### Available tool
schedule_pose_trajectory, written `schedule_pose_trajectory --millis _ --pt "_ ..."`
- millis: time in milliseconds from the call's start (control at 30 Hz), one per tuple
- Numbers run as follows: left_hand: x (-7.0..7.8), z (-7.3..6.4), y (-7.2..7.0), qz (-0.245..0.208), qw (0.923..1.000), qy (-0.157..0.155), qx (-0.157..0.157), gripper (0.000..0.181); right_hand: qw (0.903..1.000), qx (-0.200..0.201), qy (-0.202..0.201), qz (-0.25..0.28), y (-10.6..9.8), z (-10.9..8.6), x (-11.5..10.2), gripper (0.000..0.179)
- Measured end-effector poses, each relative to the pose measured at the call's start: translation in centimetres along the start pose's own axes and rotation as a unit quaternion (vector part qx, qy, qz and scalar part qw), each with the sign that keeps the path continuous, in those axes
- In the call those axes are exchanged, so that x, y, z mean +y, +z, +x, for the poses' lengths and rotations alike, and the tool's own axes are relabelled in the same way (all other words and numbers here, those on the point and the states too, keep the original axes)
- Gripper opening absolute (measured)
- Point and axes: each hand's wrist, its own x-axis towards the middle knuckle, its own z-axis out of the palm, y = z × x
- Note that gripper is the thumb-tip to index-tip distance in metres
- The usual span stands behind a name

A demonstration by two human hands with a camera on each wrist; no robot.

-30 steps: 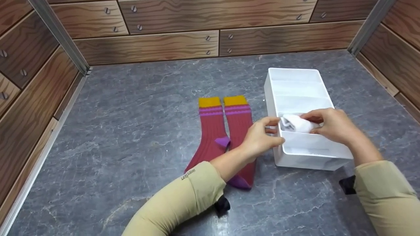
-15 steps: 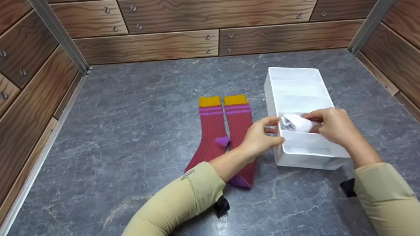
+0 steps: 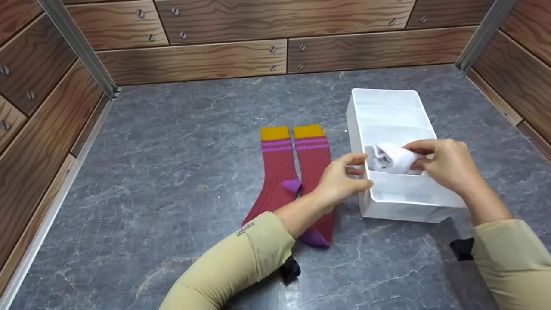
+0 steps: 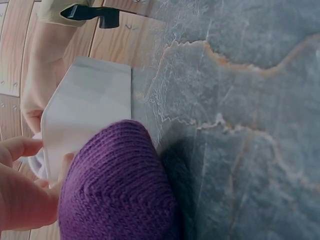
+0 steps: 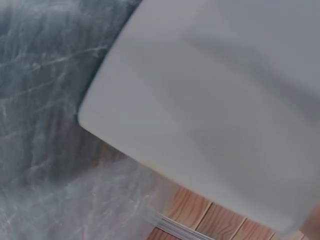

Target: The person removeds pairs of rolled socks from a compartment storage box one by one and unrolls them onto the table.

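Probably soft and light, the white roll (image 3: 395, 158) suits an end hold, as the right hand (image 3: 452, 165) pinches it, the left hand (image 3: 339, 181) loosely touching the box (image 3: 398, 211).

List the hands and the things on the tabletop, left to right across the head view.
First maroon sock → second maroon sock → left hand → white roll → right hand. The white box overlaps the last three, so it has no clear place.
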Motion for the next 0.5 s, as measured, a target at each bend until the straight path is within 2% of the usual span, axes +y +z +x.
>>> schedule_pose_trajectory --millis 300,400,500 --pt "0.5 0.2 -0.4 -0.040 0.9990 -0.010 -0.016 0.060 0.9989 0.038 -0.024 -0.015 -1.3 0.1 -2.1 0.029" --pt "0.8 0.3 -0.7 -0.021 0.9996 -0.002 -0.016 0.063 0.9977 0.054 -0.039 -0.012 -1.6 0.0 -3.2 0.030" --pt "1.1 0.2 -1.0 0.004 0.9997 0.019 -0.015 0.069 0.9959 0.068 -0.059 -0.013 -1.8 0.0 -4.6 0.031"
